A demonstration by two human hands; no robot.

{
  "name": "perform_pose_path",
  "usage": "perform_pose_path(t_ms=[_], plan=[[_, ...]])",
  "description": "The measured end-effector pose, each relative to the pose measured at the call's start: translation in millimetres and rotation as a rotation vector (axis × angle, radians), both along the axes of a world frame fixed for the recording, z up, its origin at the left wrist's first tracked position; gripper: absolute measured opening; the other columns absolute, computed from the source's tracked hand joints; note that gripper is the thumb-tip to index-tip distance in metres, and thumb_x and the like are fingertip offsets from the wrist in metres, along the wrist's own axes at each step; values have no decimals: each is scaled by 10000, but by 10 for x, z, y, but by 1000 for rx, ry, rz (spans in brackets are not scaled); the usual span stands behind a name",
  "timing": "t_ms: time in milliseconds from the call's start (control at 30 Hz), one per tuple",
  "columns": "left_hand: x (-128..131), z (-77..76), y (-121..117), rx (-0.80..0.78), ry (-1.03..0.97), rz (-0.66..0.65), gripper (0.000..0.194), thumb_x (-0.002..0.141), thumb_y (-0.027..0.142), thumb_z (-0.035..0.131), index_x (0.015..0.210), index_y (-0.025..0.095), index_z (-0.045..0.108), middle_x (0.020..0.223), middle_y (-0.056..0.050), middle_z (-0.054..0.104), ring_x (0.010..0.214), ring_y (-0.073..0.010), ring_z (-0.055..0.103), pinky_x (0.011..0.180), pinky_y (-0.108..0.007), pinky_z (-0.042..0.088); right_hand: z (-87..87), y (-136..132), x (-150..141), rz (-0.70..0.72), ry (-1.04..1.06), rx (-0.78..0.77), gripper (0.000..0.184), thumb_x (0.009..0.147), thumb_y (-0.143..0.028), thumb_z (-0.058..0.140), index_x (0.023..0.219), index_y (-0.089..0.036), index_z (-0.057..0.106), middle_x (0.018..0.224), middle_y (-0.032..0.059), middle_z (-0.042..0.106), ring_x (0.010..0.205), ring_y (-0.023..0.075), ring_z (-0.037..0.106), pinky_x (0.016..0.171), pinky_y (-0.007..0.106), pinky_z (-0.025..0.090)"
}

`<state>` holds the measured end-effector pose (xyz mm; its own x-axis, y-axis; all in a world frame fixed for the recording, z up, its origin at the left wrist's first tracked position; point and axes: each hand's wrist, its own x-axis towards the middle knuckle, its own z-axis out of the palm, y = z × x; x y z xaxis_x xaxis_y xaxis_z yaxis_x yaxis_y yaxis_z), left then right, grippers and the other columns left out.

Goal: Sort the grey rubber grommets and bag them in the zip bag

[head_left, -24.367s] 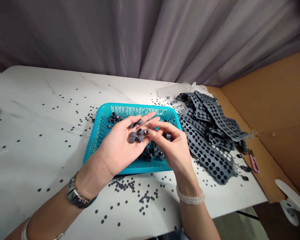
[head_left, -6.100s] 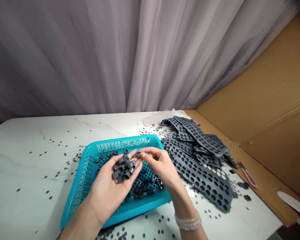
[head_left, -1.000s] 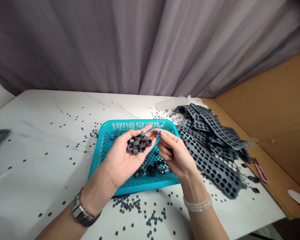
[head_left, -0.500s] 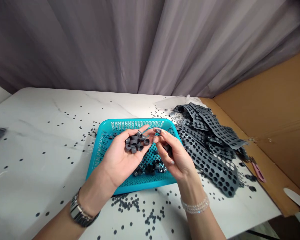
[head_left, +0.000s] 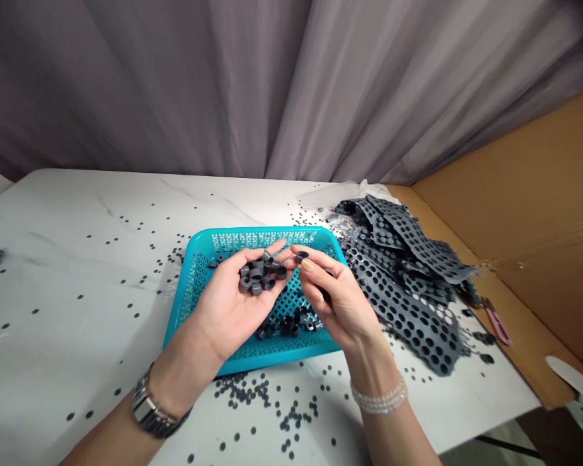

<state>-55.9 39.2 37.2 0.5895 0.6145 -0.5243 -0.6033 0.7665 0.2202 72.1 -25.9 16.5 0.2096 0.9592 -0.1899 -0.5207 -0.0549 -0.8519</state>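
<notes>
My left hand point(head_left: 233, 304) is cupped palm up over the turquoise basket point(head_left: 272, 359), with several small dark grey rubber caps point(head_left: 256, 274) piled on the palm and fingers. Beside its fingertips, my right hand point(head_left: 347, 304) pinches one cap point(head_left: 302, 257) between thumb and finger. Something dark, perhaps more caps, is tucked partly hidden inside the curled right fingers. More dark caps point(head_left: 289, 325) lie on the basket floor beneath both hands.
Perforated dark rubber sheets point(head_left: 408, 291) are heaped on the right of the white table point(head_left: 53, 259). Small black discs point(head_left: 245, 388) are scattered around the basket. Pink-handled scissors or cutters point(head_left: 498, 325) lie near the cardboard point(head_left: 525, 226). A grey curtain point(head_left: 223, 90) hangs behind.
The pinched cap has turned in my right fingertips so that its hollow opening now shows. The right thumb has come up against it. The left hand keeps its pile.
</notes>
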Motion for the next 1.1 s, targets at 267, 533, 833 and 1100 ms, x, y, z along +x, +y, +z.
perform_pose_path(t_ms=[267, 533, 833, 1100], plan=[[5, 17, -9, -10, 4, 5, 423, 849, 57, 415, 1261, 13, 504, 862, -142, 646, 735, -176, 656, 742, -298, 595, -21, 20, -15, -6, 13, -16, 201, 748, -259, 722, 936, -190, 736, 819, 35, 693, 428, 1, 274, 344, 160, 153], [-2, 9, -14, -24, -10, 41, 533, 835, 63, 454, 1365, 28, 408, 1231, -242, 584, 1142, -304, 591, 938, -380, 535, -64, 5, 301, -156, -89, -17, 233, 779, -330, 693, 949, -171, 699, 636, -38, 530, 408, 5, 188, 336, 165, 115], [-31, -15, -20, -40, -50, 29, 560, 831, 67, 469, 1381, 1, 382, 1310, -266, 528, 1237, -321, 515, 1013, -402, 477, -295, -161, 977, -549, -590, -137, 338, 813, -466, 618, 970, -167, 645, 528, -64, 421, 393, 42, 258, 371, 202, 147], [-12, 8, -17, 30, 37, 0, 500, 840, 85, 463, 1337, 35, 457, 1272, -205, 580, 1178, -286, 562, 917, -356, 546, 34, -72, 175, -89, -797, -56, 309, 783, -360, 683, 1043, -195, 712, 562, -69, 321, 493, 67, 265, 455, 240, 208]])
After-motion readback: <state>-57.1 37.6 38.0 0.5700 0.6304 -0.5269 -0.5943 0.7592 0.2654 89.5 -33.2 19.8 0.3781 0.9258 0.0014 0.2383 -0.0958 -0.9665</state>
